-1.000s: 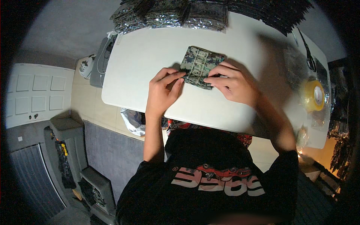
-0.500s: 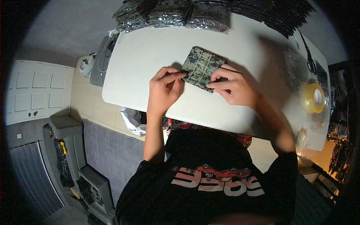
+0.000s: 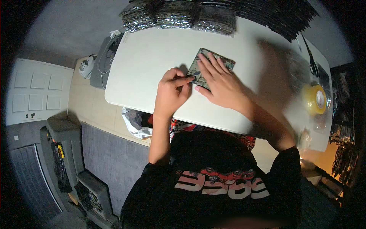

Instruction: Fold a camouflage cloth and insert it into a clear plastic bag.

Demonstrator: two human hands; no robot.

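A flat, square, camouflage-patterned item [image 3: 195, 69], which looks like a wallet, lies tilted on the white table [image 3: 145, 76]. My left hand [image 3: 171, 93] is closed at its near left corner, thumb and forefinger pinching the edge. Across its top surface lies my right hand [image 3: 223, 86], palm down with the fingers stretched out and slightly apart. That hand covers most of the item's middle and near right side, so the pale lettering there is hidden.
Stacks of shiny plastic-wrapped packets [image 3: 175, 17] and dark packets [image 3: 276, 15] line the far edge. At the right are a roll of yellowish clear tape [image 3: 315, 100], black-handled scissors [image 3: 313, 68] and clear plastic. A silvery bag [image 3: 133, 124] sits below the near edge.
My right hand has gone from gripping the item's near right edge to lying flat over it with fingers extended. My left hand keeps its pinch at the left corner.
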